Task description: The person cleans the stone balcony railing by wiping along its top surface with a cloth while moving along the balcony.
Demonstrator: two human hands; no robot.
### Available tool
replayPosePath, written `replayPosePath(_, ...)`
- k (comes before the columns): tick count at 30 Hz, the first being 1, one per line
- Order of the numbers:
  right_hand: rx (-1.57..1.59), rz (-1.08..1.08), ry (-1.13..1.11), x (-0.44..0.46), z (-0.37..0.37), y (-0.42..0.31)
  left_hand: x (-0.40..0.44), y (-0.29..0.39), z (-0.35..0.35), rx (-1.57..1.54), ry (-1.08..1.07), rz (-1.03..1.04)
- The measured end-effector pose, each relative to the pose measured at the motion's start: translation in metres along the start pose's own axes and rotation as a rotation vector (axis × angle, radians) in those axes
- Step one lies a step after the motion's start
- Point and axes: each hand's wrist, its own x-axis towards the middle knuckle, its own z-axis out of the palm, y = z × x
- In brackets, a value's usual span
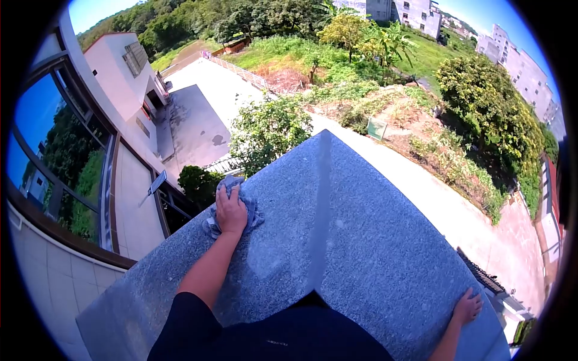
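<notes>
Well, the gray cloth [253,216] is on the stone slab [385,240], left of the gray strip [320,210] & well apart from it, out by the slab's edge. The L hand [232,210] is on top of it, fingers a bit bent & a bit apart, pressing down. Can't tell if the fingers pinch a fold or just push.

The R hand [468,307] is well right of the strip, nr the slab's other edge. It's loose & part open, w/ nothing seen in it.

How far along? Prob. partway thru a wipe, b/c the cloth is down on the stone. Left of the strip, nr the cloth, there's a pale patch [265,256], maybe damp, maybe just shine. So can't say for sure which bits are done. Right of the strip there's no cloth, & I can't tell if that side's wiped or left to do.

The cloth is all scrunched, approx as long as wide, so no clear long axis. One lump pokes past the fingertips, pointing roughly to the strip's far end.
</notes>
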Motion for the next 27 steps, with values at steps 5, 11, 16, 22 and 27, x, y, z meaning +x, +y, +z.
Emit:
replayPosePath(5, 0.006, -0.016, -0.005, -0.004, -0.013, -0.002, 0.022, 0.048, 0.023, -0.029, -0.018, 0.069)
replayPosePath(11, 0.022, -0.038, 0.031, -0.013, -0.024, -0.004, 0.045, 0.061, 0.040, -0.073, -0.067, 0.099)
replayPosePath(16, 0.088, -0.021, 0.052, -0.008, -0.014, -0.002, 0.057, 0.075, 0.053, -0.102, -0.064, 0.110)
replayPosePath(22, 0.134, -0.025, 0.033, -0.013, -0.020, 0.001, 0.056, 0.076, 0.050, -0.115, -0.055, 0.079)
replayPosePath(27, 0.148, -0.020, 0.039, -0.013, -0.019, 0.000, 0.057, 0.077, 0.050, -0.149, -0.049, 0.062)
